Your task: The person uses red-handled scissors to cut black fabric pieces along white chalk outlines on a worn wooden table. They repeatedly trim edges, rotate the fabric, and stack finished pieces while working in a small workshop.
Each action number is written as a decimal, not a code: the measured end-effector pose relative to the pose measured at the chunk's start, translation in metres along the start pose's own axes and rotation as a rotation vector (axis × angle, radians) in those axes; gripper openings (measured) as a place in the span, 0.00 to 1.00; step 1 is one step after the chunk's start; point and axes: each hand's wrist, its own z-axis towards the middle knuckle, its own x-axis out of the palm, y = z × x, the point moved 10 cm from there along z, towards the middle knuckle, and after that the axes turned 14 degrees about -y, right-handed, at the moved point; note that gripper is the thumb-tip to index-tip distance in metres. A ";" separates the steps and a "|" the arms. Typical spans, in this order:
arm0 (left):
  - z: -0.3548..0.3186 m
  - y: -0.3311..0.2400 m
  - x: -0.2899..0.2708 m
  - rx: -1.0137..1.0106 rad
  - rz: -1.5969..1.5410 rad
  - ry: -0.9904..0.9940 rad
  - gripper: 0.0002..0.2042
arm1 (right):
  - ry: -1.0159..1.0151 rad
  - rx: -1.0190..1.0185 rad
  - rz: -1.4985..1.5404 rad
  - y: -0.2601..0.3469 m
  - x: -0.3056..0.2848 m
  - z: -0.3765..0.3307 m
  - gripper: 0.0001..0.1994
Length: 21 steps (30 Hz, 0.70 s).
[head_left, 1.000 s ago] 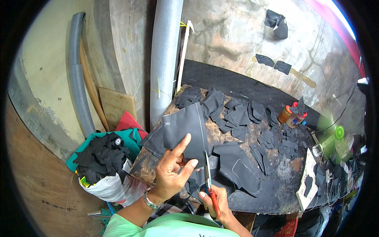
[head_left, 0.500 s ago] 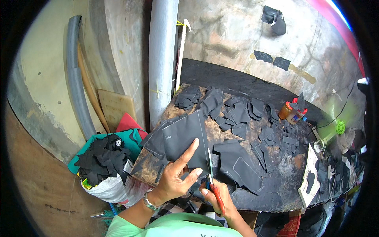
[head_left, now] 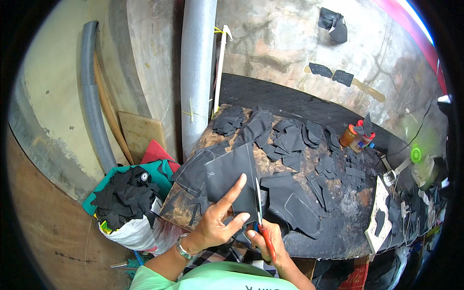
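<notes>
My left hand grips a large sheet of black material and holds it up over the near edge of the worktable, index finger pointing up along it. My right hand is closed on scissors with red handles. The blades run up along the sheet's right edge. A marked-out black piece lies flat just right of the scissors.
Several cut black pieces are strewn over the table, with two small glue bottles at the far right. A white sack of black scraps stands on the floor at left. A grey pipe rises behind the table.
The sheet has dropped and turned slightly in my left hand, and the scissors have advanced up along its right edge.
</notes>
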 end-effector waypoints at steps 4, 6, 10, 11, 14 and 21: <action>-0.006 -0.002 0.011 0.004 -0.128 0.104 0.39 | -0.009 -0.040 0.095 0.010 -0.001 0.003 0.16; -0.007 -0.003 0.010 0.016 -0.096 0.096 0.39 | 0.000 -0.030 0.068 0.009 0.001 0.002 0.15; -0.007 0.002 0.011 -0.050 -0.039 0.114 0.39 | 0.023 0.116 0.080 -0.008 0.001 -0.006 0.16; -0.007 0.003 0.011 -0.052 -0.037 0.116 0.39 | 0.023 0.204 0.085 -0.017 0.001 -0.009 0.17; -0.005 0.002 0.012 -0.042 -0.061 0.106 0.40 | 0.018 0.211 0.178 -0.018 0.001 -0.012 0.18; -0.017 0.009 0.020 -0.072 0.046 0.177 0.38 | 0.042 0.016 0.207 -0.006 0.001 0.002 0.29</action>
